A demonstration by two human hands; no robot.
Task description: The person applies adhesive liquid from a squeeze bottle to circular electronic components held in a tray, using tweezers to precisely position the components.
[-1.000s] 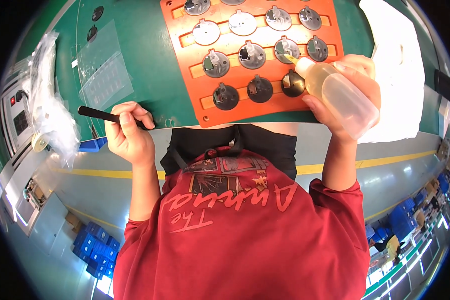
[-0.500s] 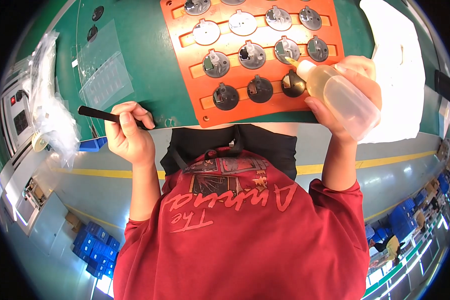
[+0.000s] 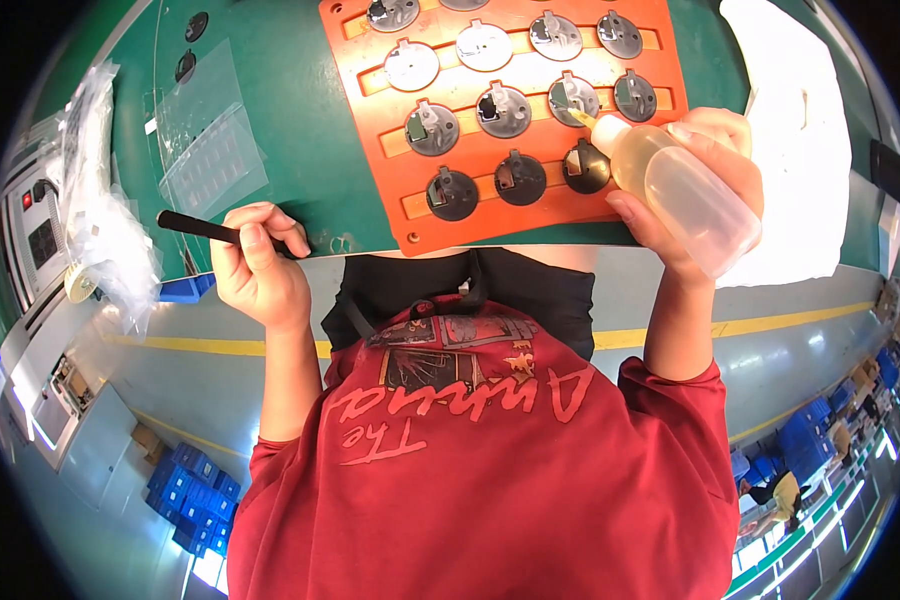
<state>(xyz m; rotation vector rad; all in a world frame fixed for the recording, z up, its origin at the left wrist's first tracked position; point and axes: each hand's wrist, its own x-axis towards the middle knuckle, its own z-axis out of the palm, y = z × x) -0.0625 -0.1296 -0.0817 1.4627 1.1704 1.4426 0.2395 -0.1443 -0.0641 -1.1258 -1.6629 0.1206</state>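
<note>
My right hand [image 3: 722, 160] is wrapped round a translucent squeeze bottle [image 3: 692, 205] partly filled with pale yellowish liquid. The bottle tilts to the upper left, its thin yellow tip at a round disc [image 3: 568, 90] in the orange tray [image 3: 490, 227]; whether the tip touches it I cannot tell. Several dark, shiny discs of this kind sit in rows there, such as a black disc [image 3: 451, 194] in the nearest row. At the table's front edge, left of the tray, my left hand [image 3: 260, 268] grips a slim black stick-like tool [image 3: 195, 226], which points left.
Clear plastic sheets [image 3: 215, 150] lie on the green table [image 3: 300, 110], with two small dark discs [image 3: 197, 25] beyond them. Crumpled plastic bags [image 3: 100, 210] hang over the left side. To the right of the tray lies a white cloth or sheet [image 3: 795, 170].
The bottle's tip has shifted very slightly up and left over the same disc. My left hand and its black tool look unmoved.
</note>
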